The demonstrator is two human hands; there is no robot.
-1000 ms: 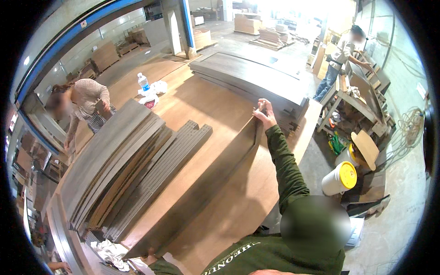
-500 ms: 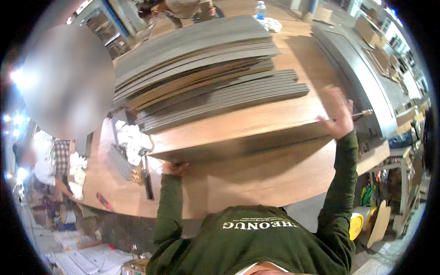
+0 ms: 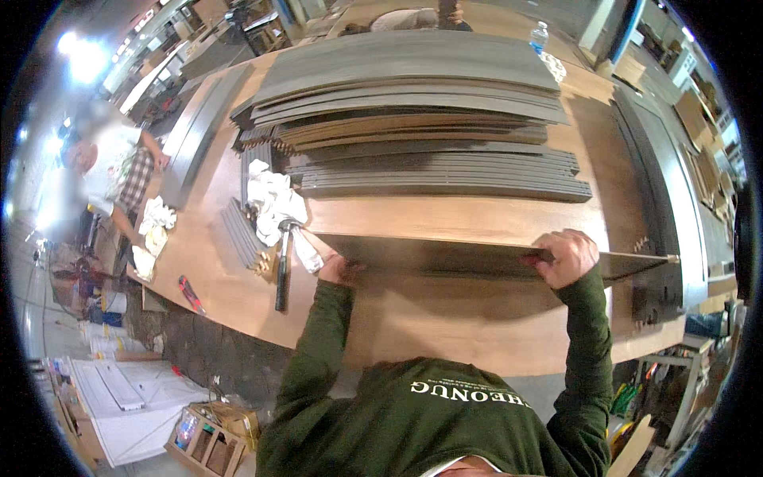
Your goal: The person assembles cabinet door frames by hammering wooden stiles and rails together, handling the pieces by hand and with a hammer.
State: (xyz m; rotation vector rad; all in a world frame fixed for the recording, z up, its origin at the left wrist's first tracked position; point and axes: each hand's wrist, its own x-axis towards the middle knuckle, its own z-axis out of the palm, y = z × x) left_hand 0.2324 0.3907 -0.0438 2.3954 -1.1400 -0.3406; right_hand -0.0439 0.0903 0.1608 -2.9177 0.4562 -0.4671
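Observation:
A long dark grey-brown board [image 3: 445, 256] stands tilted on its edge across the table in front of me. My right hand [image 3: 568, 256] is closed over its upper edge, right of the middle, with the thumb on the near face. At the board's left end, my left hand [image 3: 340, 270] grips low, its fingers partly hidden. The board's right end reaches a grey panel assembly [image 3: 668, 199] at the table's right side. Just left of my left hand lie a black-handled hammer [image 3: 282, 274] and crumpled white cloths [image 3: 272, 195].
Stacked grey boards [image 3: 413, 71] fill the table's far middle, with narrower strips [image 3: 445, 175] nearer me. A red utility knife [image 3: 191, 294] lies by the left edge. A water bottle [image 3: 539, 36] stands at the back. Co-workers stand at the left [image 3: 119, 159] and far side [image 3: 405, 21].
My right hand, spread and blurred before, has moved left along the board and closed on its upper edge. My left hand stays at the left end. The view has turned left.

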